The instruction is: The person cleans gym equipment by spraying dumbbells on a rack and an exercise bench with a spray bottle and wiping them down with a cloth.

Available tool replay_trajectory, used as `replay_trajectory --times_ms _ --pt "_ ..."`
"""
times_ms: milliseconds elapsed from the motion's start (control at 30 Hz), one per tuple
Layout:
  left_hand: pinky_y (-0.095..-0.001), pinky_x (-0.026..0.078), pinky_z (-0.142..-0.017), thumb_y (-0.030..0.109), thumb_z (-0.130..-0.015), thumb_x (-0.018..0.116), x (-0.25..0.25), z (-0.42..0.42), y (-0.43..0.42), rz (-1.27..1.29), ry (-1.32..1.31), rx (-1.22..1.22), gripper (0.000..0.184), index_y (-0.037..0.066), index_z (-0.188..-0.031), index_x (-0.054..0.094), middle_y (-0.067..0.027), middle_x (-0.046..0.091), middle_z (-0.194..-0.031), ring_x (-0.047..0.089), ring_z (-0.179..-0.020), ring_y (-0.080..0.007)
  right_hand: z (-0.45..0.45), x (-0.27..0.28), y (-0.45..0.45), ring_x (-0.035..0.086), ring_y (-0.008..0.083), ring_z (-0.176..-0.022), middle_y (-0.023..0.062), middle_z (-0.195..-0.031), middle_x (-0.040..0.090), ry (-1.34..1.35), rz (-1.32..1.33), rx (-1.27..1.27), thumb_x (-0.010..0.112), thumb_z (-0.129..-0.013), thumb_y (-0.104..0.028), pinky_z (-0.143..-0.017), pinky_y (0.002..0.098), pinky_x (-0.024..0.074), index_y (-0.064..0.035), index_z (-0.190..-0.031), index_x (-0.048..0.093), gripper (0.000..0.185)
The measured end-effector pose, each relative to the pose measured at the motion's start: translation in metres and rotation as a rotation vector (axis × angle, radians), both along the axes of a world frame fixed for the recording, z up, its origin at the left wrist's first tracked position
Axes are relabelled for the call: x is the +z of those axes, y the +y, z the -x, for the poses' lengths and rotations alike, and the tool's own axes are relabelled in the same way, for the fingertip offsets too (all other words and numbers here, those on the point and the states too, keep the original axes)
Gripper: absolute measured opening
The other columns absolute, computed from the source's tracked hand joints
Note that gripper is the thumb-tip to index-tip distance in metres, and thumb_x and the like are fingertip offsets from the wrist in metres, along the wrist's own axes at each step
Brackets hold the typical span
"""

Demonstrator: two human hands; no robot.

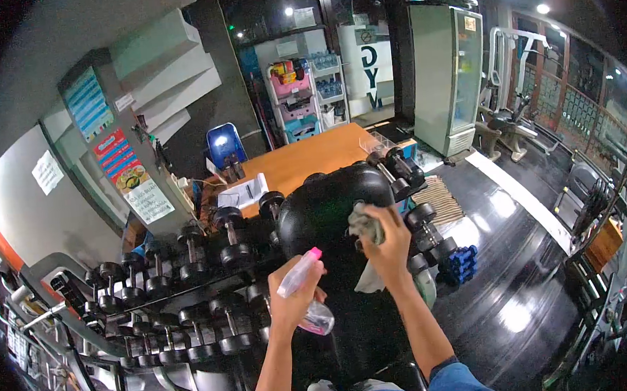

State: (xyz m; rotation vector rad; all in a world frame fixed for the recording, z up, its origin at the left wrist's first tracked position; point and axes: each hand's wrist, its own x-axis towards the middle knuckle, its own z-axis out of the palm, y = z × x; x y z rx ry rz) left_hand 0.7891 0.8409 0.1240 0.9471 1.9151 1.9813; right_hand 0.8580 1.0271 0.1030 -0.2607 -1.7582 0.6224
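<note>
My left hand [294, 298] is wrapped round a clear spray bottle [316, 317] with a pink nozzle tip, held in front of me at the centre. My right hand [387, 245] grips a crumpled grey cloth [366, 224] over the right side of a rounded black padded surface [332, 205]. Whether the cloth touches the padding is hard to tell. Part of a pale cloth [369, 279] shows below, beside my right forearm.
Dumbbells on a rack [232, 237] line the left, with more dumbbells [423, 224] at the right. Behind stands a wooden desk [303, 156] with papers [244, 193] and a blue chair [225, 143]. A fridge [436, 78] and exercise machines [516, 123] are at the right.
</note>
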Motion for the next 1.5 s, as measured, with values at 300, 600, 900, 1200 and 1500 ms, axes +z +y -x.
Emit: replay_trajectory --times_ms 300,600,900,1200,1500 --pt "-0.0232 0.049 -0.047 0.019 -0.091 0.064 -0.01 0.001 0.024 -0.056 -0.153 -0.235 0.022 -0.003 -0.093 0.063 -0.0083 0.064 -0.077 0.057 -0.047 -0.0101 -0.027 -0.026 0.007 0.06 0.0294 -0.082 0.0083 -0.09 0.06 -0.203 -0.112 0.032 0.071 -0.065 -0.003 -0.069 0.0379 0.0499 -0.0147 -0.105 0.067 0.042" --pt "-0.023 0.046 -0.046 0.021 -0.092 0.062 -0.006 -0.002 0.042 -0.043 -0.197 -0.246 0.024 -0.003 -0.092 0.063 -0.008 0.064 -0.077 0.057 -0.048 -0.0101 -0.033 -0.044 0.006 0.059 0.0268 -0.084 0.0055 -0.092 0.06 -0.2 -0.169 0.007 0.072 -0.064 -0.006 -0.069 0.036 0.0509 -0.0227 -0.112 0.067 0.051" --pt "-0.0223 0.045 -0.05 0.017 -0.09 0.063 -0.013 -0.007 0.055 0.097 -0.028 -0.239 0.019 -0.001 -0.092 0.066 -0.0067 0.065 -0.072 0.058 -0.055 -0.0089 -0.025 -0.026 0.029 0.062 0.032 -0.083 0.0137 -0.094 0.064 -0.026 0.275 -0.122 0.068 -0.081 -0.015 -0.074 0.037 0.0496 -0.0057 -0.103 0.065 0.024" --pt "-0.0228 0.043 -0.05 0.021 -0.088 0.064 -0.014 -0.012 0.057 0.193 0.061 -0.158 0.02 0.002 -0.085 0.068 -0.0021 0.064 -0.066 0.056 -0.053 -0.006 -0.031 -0.024 0.016 0.061 0.0325 -0.081 0.0104 -0.094 0.063 -0.1 0.198 -0.102 0.071 -0.071 -0.006 -0.073 0.0392 0.0494 -0.0117 -0.109 0.064 0.039" --pt "-0.0256 0.047 -0.057 0.016 -0.082 0.066 -0.016 -0.014 0.062 0.218 0.209 -0.11 0.013 0.003 -0.08 0.067 -0.0037 0.065 -0.065 0.064 -0.06 -0.0115 -0.021 -0.031 0.065 0.064 0.0338 -0.088 0.0167 -0.094 0.065 -0.178 0.486 -0.06 0.064 -0.086 -0.021 -0.078 0.0364 0.048 -0.0024 -0.107 0.062 0.028"
